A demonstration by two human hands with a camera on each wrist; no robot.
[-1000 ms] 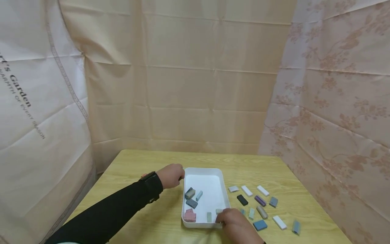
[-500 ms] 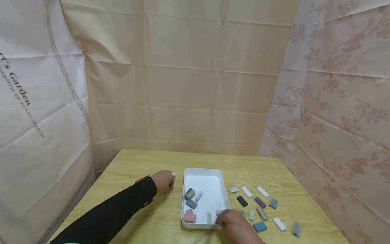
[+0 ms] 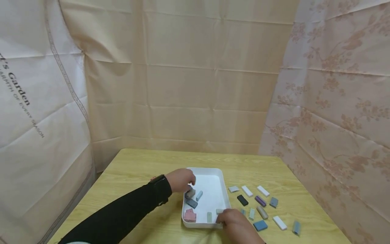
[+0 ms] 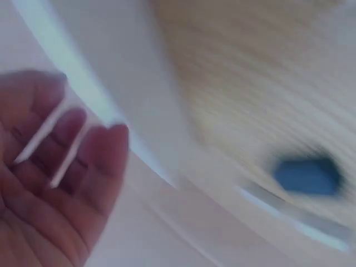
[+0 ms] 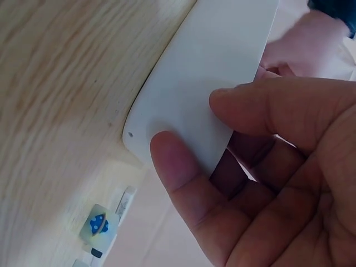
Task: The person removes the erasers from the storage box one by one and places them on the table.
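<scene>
A white rectangular tray [image 3: 210,184] stands on the table. My left hand [image 3: 181,179] is above its left side, near several grey and blue-grey small blocks [image 3: 191,203] lying inside. In the left wrist view, which is blurred, the left hand's fingers [image 4: 108,147] are loosely bent with nothing visible between them. My right hand [image 3: 237,225] holds the tray's near right corner; the right wrist view shows thumb and fingers on either side of the tray wall [image 5: 183,67]. Pink blocks [image 3: 190,216] and a pale green block [image 3: 209,217] lie at the tray's near end.
Several loose blocks are scattered right of the tray, among them a black block [image 3: 242,200], a purple block [image 3: 260,201], a blue block [image 3: 260,225] and a white block [image 3: 279,222]. The wooden table [image 3: 143,162] is backed by hanging cloth [image 3: 179,84].
My left hand moved away left from the tray's edge, where something small and whitish showed at its fingertips, then came back right over the tray. The right hand stayed on the corner.
</scene>
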